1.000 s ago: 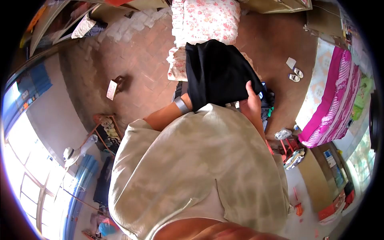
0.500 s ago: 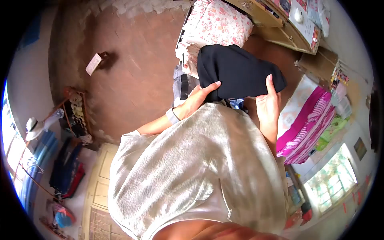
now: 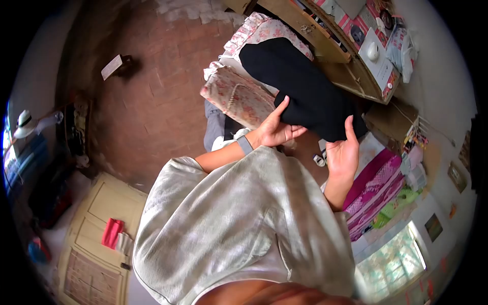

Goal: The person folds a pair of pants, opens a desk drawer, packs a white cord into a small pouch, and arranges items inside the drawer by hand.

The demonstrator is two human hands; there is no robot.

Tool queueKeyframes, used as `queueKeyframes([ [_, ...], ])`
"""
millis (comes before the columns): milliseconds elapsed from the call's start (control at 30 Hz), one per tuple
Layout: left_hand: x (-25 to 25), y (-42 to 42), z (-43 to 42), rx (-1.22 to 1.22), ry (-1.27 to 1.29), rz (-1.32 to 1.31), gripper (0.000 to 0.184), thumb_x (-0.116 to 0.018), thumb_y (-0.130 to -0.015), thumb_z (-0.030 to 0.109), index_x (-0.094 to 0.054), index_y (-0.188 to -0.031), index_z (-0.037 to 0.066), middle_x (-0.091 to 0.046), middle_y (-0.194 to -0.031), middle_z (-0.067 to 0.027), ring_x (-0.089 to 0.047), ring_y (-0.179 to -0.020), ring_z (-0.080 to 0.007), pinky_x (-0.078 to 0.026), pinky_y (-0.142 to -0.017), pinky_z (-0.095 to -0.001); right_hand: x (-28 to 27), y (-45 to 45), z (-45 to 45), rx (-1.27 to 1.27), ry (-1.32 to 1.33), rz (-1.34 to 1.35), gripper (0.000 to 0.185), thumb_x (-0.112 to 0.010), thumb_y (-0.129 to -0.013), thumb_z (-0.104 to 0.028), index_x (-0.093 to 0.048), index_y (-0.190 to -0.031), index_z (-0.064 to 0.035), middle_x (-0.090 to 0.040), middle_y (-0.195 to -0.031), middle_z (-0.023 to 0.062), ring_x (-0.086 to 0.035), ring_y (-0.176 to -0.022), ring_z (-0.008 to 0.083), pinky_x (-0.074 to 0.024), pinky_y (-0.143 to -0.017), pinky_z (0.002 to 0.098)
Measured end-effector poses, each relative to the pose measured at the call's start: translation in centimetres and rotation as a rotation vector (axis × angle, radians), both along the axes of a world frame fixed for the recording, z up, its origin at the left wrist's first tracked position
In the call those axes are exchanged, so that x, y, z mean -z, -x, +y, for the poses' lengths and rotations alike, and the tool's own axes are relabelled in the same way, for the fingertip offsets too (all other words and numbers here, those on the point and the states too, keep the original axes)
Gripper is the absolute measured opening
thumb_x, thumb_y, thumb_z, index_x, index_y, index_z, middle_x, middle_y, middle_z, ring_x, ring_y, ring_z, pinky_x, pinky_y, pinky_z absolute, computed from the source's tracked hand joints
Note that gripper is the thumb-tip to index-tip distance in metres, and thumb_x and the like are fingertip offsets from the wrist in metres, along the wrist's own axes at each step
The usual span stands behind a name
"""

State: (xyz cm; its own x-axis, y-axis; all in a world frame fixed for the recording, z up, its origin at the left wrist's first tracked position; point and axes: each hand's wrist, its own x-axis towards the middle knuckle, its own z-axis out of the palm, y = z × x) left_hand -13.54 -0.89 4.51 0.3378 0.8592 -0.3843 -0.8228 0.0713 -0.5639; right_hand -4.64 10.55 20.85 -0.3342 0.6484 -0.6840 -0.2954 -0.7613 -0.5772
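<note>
- Cloth [image 3: 305,86]: spans from the floral cushion [image 3: 269,31] to both hands, its right edge near the bench [image 3: 351,76].
- Bare floor [image 3: 162,91] opens leftward.
- Left hand [image 3: 274,129]: palm up, fingers spread, thumb at cloth.
- Right hand [image 3: 343,155]: upright thumb, grip holding the cloth's near edge.

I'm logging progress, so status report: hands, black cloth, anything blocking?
Left hand, right hand at near edge of black cloth, grip unclear. Cloth's far end overlaps floral fabric. No obstruction seen.
</note>
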Motion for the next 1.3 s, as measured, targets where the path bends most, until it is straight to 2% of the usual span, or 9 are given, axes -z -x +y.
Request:
queueKeyframes([
  [67, 0.6, -2.1, 1.7, -0.097, 0.067, 0.198, 0.052, -0.064, -0.094, 0.034, -0.047, -0.135, 0.006, -0.054, -0.135, -0.0108, -0.064, -0.102, -0.0273, -0.056, -0.084, -0.0396, 0.9, -1.9, 1.8, -0.049, -0.063, 0.013, 0.037, -0.056, -0.099, -0.019, -0.053, -0.131, 0.0009, -0.059, -0.131, 0.0131, -0.060, -0.117, 0.0226, -0.0522, -0.098, 0.0367],
  [133, -1.9, -3.5, 2.7, -0.075, 0.215, 0.431, 0.046, -0.063, -0.094, 0.030, -0.050, -0.131, 0.006, -0.056, -0.134, -0.0113, -0.064, -0.100, -0.0265, -0.057, -0.081, -0.0386, 1.5, -3.9, 4.0, -0.085, -0.117, -0.034, 0.035, -0.061, -0.097, -0.018, -0.056, -0.128, -0.0026, -0.062, -0.127, 0.0098, -0.062, -0.112, 0.0203, -0.0544, -0.091, 0.0331],
  [200, -2.9, -5.5, 2.6, -0.113, 0.267, 0.463, 0.030, -0.065, -0.092, 0.020, -0.059, -0.117, 0.005, -0.067, -0.115, -0.0114, -0.064, -0.105, -0.0240, -0.056, -0.087, -0.0438, 2.1, -6.2, 6.4, -0.164, -0.116, -0.047, 0.035, -0.062, -0.096, -0.018, -0.057, -0.127, -0.0034, -0.063, -0.124, 0.0088, -0.063, -0.110, 0.0191, -0.0551, -0.088, 0.0315],
  [333, -3.7, -9.8, 3.6, -0.243, 0.238, 0.125, 0.039, -0.052, -0.096, 0.016, -0.048, -0.130, -0.002, -0.057, -0.124, -0.0180, -0.057, -0.117, -0.0338, -0.049, -0.100, -0.0566, 3.3, -7.7, 10.9, -0.274, -0.156, -0.089, 0.033, -0.065, -0.095, -0.018, -0.057, -0.125, -0.0064, -0.066, -0.116, 0.0067, -0.066, -0.100, 0.0170, -0.0561, -0.075, 0.0295],
  [567, 0.2, -10.0, 4.6, -0.431, 0.407, 0.103, 0.036, -0.049, -0.097, 0.018, -0.050, -0.124, -0.005, -0.057, -0.123, -0.0199, -0.058, -0.115, -0.0345, -0.051, -0.099, -0.0541, 9.1, -5.4, 16.0, -0.503, -0.130, -0.097, 0.030, -0.066, -0.094, -0.017, -0.060, -0.120, -0.0055, -0.066, -0.113, 0.0068, -0.065, -0.098, 0.0199, -0.0557, -0.078, 0.0344],
  [767, 6.8, -4.5, 8.6, -0.546, 0.543, 0.284, 0.024, -0.048, -0.099, 0.022, -0.053, -0.110, 0.002, -0.061, -0.109, -0.0149, -0.064, -0.099, -0.0299, -0.058, -0.086, -0.0503, 15.9, 2.3, 22.1, -0.613, 0.000, -0.158, 0.028, -0.063, -0.095, -0.015, -0.056, -0.119, -0.0005, -0.063, -0.113, 0.0133, -0.063, -0.104, 0.0259, -0.0549, -0.088, 0.0417],
  [1033, -0.3, 0.6, 9.6, -0.764, 0.795, 0.651, 0.027, -0.055, -0.094, 0.012, -0.053, -0.118, -0.002, -0.061, -0.112, -0.0135, -0.062, -0.101, -0.0251, -0.056, -0.085, -0.0392, 15.0, 9.7, 24.1, -0.853, -0.073, 0.038, 0.039, -0.064, -0.094, -0.013, -0.051, -0.128, 0.0007, -0.058, -0.126, 0.0162, -0.059, -0.115, 0.0287, -0.0536, -0.095, 0.0425],
  [1133, 3.3, -0.9, 11.3, -0.744, 1.058, 0.870, 0.035, -0.060, -0.095, 0.015, -0.053, -0.123, -0.006, -0.063, -0.116, -0.0126, -0.063, -0.103, -0.0220, -0.053, -0.090, -0.0358, 19.0, 9.3, 23.6, -0.854, -0.095, 0.008, 0.041, -0.064, -0.094, -0.014, -0.051, -0.131, 0.0015, -0.056, -0.132, 0.0143, -0.057, -0.117, 0.0252, -0.0484, -0.100, 0.0399],
  [1300, 22.8, -5.5, 13.9, -0.562, 1.559, 0.947, 0.023, -0.064, -0.092, 0.013, -0.066, -0.107, -0.004, -0.070, -0.098, -0.0123, -0.064, -0.090, -0.0199, -0.049, -0.080, -0.0353, 36.6, 5.6, 23.7, -0.849, -0.178, -0.273, 0.044, -0.069, -0.093, -0.023, -0.055, -0.122, 0.0075, -0.059, -0.125, 0.0090, -0.055, -0.113, 0.0169, -0.0420, -0.101, 0.0321],
])
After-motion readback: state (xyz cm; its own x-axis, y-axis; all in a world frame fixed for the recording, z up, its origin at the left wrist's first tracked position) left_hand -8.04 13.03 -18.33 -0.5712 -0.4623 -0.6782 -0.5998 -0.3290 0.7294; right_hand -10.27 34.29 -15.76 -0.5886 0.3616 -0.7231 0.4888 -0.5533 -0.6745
